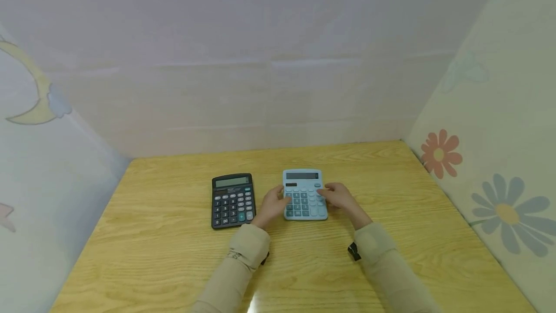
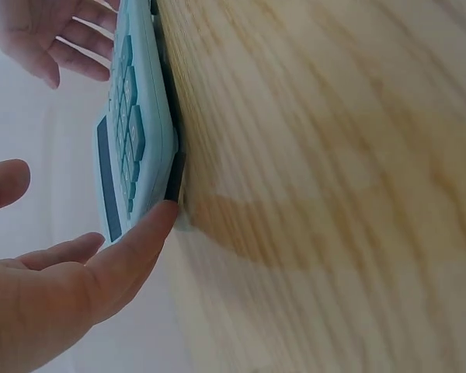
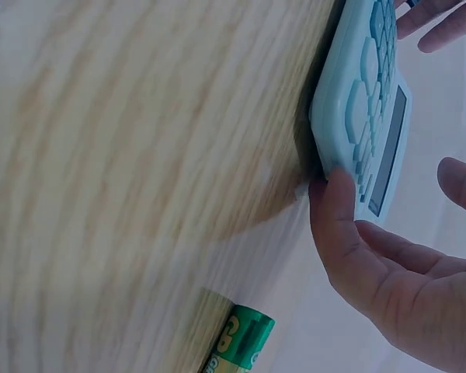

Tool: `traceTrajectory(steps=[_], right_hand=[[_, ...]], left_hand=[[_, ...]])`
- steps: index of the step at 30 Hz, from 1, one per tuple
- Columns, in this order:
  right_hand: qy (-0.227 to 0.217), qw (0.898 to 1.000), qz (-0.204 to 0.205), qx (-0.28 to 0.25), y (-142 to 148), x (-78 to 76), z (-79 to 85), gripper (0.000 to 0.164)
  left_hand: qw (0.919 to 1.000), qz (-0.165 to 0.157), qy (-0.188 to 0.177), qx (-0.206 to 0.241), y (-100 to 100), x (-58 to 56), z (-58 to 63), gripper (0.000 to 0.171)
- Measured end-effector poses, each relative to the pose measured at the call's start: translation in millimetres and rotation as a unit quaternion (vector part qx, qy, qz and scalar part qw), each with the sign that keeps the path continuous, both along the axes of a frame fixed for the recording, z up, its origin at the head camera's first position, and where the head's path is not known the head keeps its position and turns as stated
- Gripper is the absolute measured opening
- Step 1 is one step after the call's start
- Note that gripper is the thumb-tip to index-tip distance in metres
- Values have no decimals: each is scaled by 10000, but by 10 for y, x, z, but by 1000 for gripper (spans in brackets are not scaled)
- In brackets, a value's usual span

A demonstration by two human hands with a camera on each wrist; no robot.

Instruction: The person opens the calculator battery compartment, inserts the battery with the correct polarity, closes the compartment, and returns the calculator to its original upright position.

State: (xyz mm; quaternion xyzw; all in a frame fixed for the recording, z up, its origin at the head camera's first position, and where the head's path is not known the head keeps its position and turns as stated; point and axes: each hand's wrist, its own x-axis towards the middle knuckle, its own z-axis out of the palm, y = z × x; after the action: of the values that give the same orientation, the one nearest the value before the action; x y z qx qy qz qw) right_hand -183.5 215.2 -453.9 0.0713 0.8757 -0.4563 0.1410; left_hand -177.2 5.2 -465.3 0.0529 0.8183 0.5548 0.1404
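Note:
A light blue calculator [image 1: 305,194] lies on the wooden table, its display at the far end. My left hand [image 1: 272,205] is at its left side; in the left wrist view the fingertips [image 2: 161,214] of that hand meet the side edge while the thumb stands raised, apart from the keys. On the other side, my right hand [image 1: 340,197] has its fingertips [image 3: 338,183] at the calculator's right edge. Its thumb is likewise lifted off in the right wrist view. Neither hand curls round the calculator.
Left of the blue one lies a black calculator [image 1: 233,200], close to my left wrist. A green battery [image 3: 245,336] lies on the table in the right wrist view. Patterned walls [image 1: 491,110] border the wooden table [image 1: 173,264] at the back and sides.

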Motion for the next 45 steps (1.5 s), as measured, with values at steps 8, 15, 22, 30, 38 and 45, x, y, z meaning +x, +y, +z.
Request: traceTrajectory(steps=[8,15,22,30,38,45], right_hand=[[53,9999,57,-146,-21,12,-14,58],[18,9996,-36,-282,-41,19,20,59],[-1,9989,-128,-441,-71,44,114,55],[-6,9948,-409,-930,-88,21,135,51],[1,9880,-682,-1385,-59,-20,126,45],[22,9866,-654,-1497,-63,-18,180,42]], left_hand=[[9998,-30,92,-162,48,11,-30,53],[9998,21,-8,-176,64,36,-7,52],[9997,73,13,-243,68,29,-34,51],[9997,73,46,-249,72,38,-18,54],[9994,12,240,-235,97,53,-17,53],[9992,-137,250,-297,127,47,-39,54]])
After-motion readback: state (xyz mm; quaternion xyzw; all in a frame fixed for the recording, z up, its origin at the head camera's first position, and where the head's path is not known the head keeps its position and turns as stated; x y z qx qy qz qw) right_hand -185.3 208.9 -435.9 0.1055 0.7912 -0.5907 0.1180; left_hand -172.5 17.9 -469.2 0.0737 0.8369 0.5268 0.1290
